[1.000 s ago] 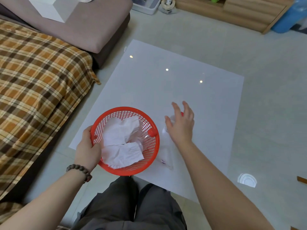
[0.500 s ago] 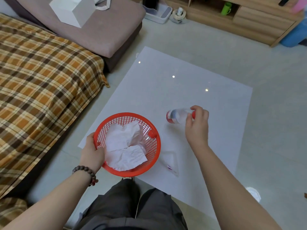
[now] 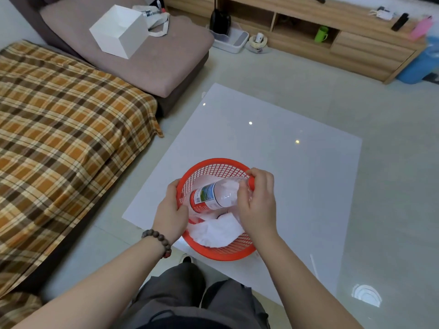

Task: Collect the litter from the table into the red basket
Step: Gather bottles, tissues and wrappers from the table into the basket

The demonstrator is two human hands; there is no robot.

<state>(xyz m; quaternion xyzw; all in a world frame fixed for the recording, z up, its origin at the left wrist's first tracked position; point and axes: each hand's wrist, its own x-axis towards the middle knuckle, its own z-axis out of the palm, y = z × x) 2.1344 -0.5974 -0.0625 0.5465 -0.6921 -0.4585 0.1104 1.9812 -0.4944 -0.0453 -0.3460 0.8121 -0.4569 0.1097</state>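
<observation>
A round red mesh basket (image 3: 221, 167) is held over the near part of the white glossy table (image 3: 297, 186). My left hand (image 3: 169, 213) grips its left rim. Crumpled white paper (image 3: 218, 230) lies inside it. My right hand (image 3: 257, 203) holds a clear plastic bottle (image 3: 213, 195) with a red label by its cap end, lying tilted over the basket's opening, its base pointing left. A thin clear plastic strip (image 3: 313, 264) lies on the table at the near right.
A plaid-covered sofa (image 3: 59, 138) runs along the left, with a mauve cushion (image 3: 147, 51) and a white box (image 3: 118, 32) behind it. A low wooden shelf unit (image 3: 308, 32) lines the far wall. My knees in dark trousers (image 3: 190, 300) are below the table edge.
My right hand picked the bottle up from the table and carried it left over the basket. The basket in my left hand shifted right, toward the middle.
</observation>
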